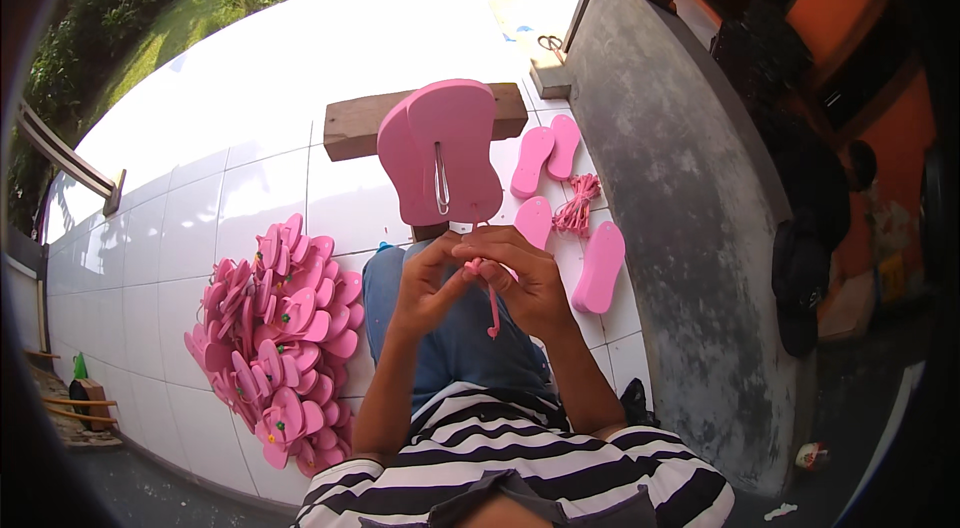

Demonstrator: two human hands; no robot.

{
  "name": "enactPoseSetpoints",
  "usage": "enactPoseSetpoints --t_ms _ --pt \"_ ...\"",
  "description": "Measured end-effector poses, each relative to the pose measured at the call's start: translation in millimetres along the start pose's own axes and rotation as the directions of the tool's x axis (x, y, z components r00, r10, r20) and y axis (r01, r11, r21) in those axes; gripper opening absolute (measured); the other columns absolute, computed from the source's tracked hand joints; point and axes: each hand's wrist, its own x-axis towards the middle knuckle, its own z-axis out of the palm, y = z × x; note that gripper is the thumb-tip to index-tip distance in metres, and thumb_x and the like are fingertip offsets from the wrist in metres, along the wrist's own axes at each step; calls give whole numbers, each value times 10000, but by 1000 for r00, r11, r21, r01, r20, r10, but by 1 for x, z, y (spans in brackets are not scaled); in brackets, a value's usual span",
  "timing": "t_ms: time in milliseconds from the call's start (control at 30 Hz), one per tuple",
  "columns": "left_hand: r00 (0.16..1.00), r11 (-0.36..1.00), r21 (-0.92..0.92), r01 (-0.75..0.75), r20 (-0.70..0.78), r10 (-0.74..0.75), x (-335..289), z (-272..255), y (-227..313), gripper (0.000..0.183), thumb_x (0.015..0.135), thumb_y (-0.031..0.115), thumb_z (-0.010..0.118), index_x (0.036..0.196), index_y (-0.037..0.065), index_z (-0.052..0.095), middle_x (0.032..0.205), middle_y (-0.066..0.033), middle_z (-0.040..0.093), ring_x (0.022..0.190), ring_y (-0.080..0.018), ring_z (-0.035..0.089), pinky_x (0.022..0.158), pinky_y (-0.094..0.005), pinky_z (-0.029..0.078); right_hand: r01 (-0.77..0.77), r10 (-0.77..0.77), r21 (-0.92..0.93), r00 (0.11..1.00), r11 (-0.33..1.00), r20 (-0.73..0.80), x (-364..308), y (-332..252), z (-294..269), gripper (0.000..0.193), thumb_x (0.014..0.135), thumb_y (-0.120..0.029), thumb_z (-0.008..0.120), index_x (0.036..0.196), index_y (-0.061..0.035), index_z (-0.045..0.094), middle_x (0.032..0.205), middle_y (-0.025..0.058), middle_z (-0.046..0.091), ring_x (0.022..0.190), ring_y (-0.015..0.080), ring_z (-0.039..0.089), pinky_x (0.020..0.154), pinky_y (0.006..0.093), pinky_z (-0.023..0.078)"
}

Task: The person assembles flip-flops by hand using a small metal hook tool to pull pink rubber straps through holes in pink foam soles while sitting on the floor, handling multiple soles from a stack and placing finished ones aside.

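Observation:
My left hand (425,286) and my right hand (525,280) meet above my lap, fingers pinched together on a thin pink flip-flop strap (493,313). One end of the strap dangles below my fingers. Just beyond my hands, two pink flip-flop soles (455,123) overlap and lean against a wooden block. A bent metal wire tool (441,186) lies along the front sole, its upper end at a hole. My fingers partly hide the strap's upper part and the lower edge of the soles.
A wooden block (350,126) stands on the white tiles. Finished pink flip-flops (285,328) are heaped at the left. Loose soles (600,268) and a bundle of pink straps (577,206) lie at the right, beside a grey wall (680,178). Scissors (550,44) rest farther back.

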Motion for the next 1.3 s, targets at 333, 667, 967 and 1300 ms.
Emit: enactPoseSetpoints --t_ms 333,667,967,1300 --pt "927 954 280 -109 -318 199 33 -18 27 127 985 109 601 1030 -7 629 944 -50 650 886 -101 615 793 -251 482 -116 231 426 946 897 -229 27 11 15 174 911 -45 694 1069 23 668 1029 110 699 984 160 675 903 279 525" --pt "866 332 914 -231 38 499 106 -28 94 230 905 85 662 1127 29 679 1132 -125 649 959 -226 643 727 -324 556 49 82 378 943 925 -323 32 15 38 150 891 51 658 1033 14 625 1021 110 658 977 161 668 878 279 537" --pt "879 327 926 -188 11 476 102 -11 96 212 836 111 740 1031 44 690 1032 -110 663 938 -280 656 769 -391 543 89 -40 161 957 983 -287 28 28 35 147 851 119 638 957 35 581 1042 158 610 906 181 658 849 303 550" --pt "861 230 928 -294 152 486 100 -16 95 217 820 115 749 1021 57 692 871 -124 686 742 -281 668 645 -357 534 -21 23 22 994 1000 -109 44 17 13 102 833 93 676 893 30 624 977 107 639 905 138 649 820 276 536"
